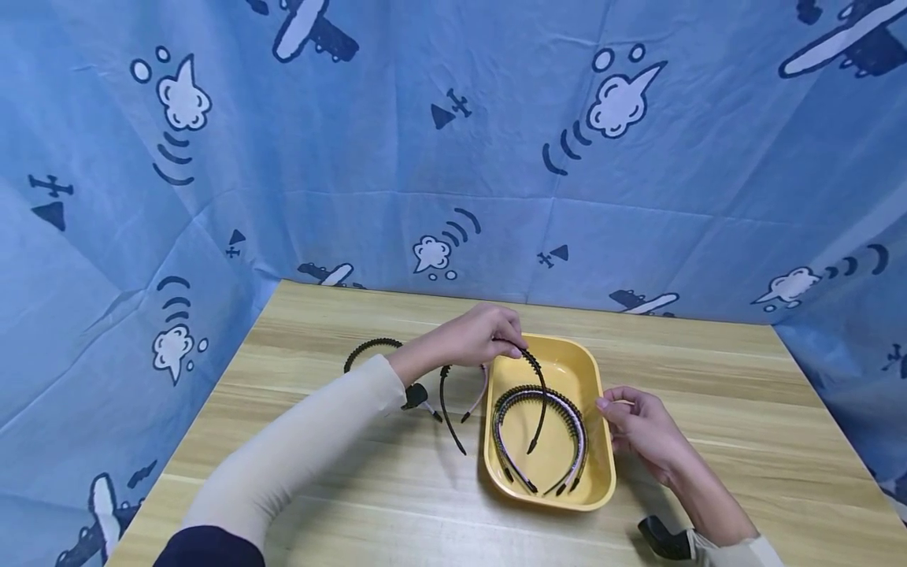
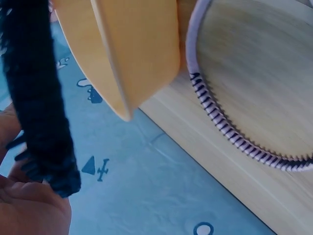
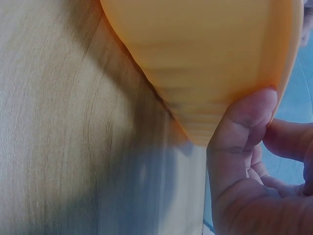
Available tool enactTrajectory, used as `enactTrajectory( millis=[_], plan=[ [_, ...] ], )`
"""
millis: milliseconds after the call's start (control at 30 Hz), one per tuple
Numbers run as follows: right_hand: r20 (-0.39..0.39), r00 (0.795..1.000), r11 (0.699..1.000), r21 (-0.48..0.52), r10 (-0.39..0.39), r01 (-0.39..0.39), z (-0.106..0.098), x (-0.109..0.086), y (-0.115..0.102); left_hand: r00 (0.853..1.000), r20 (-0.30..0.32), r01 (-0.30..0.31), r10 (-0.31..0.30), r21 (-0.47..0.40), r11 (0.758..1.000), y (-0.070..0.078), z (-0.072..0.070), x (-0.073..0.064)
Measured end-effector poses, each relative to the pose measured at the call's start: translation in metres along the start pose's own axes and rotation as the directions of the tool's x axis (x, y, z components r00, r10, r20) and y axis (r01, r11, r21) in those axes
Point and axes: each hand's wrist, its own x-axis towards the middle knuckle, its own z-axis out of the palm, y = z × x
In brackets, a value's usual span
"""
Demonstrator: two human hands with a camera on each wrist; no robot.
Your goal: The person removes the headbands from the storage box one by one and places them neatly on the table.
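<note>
My left hand (image 1: pixel 482 335) pinches a black toothed headband (image 1: pixel 540 386) by the top of its arch. The headband hangs over the left wall of a yellow tray (image 1: pixel 605 472), one end on each side of that wall. Close up in the left wrist view, the same dark band (image 2: pixel 41 107) crosses in front of the fingers. My right hand (image 1: pixel 648 433) grips the tray's right rim between thumb and fingers, as the right wrist view also shows. Inside the tray, several headbands (image 1: pixel 501 453) lie nested together, dark and pale lilac.
Left of the tray, another black headband (image 1: pixel 372 343) lies on the wooden table (image 1: pixel 383 496), partly behind the left forearm. A lilac headband with dark lacing (image 2: pixel 230 129) lies near the tray's left side. Blue printed cloth (image 1: pixel 496 157) hangs behind the table.
</note>
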Motion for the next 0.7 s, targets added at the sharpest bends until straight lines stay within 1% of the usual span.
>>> enactTrajectory(
  millis=[233, 467, 700],
  plan=[
    [-0.002, 1.0, 1.0, -0.006, 0.006, -0.006, 0.0, 0.0, 0.001, 1.0, -0.006, 0.008, -0.007, 0.018, 1.0, -0.006, -0.006, -0.008],
    [0.001, 1.0, 1.0, -0.007, 0.007, -0.007, 0.0, 0.0, 0.001, 0.999, -0.013, 0.029, -0.029, 0.013, 0.999, -0.012, -0.011, -0.017],
    [-0.006, 1.0, 1.0, -0.011, 0.009, -0.009, 0.0, 0.0, 0.001, 0.999, -0.028, 0.037, -0.037, 0.007, 0.999, -0.016, -0.016, -0.024]
  ],
)
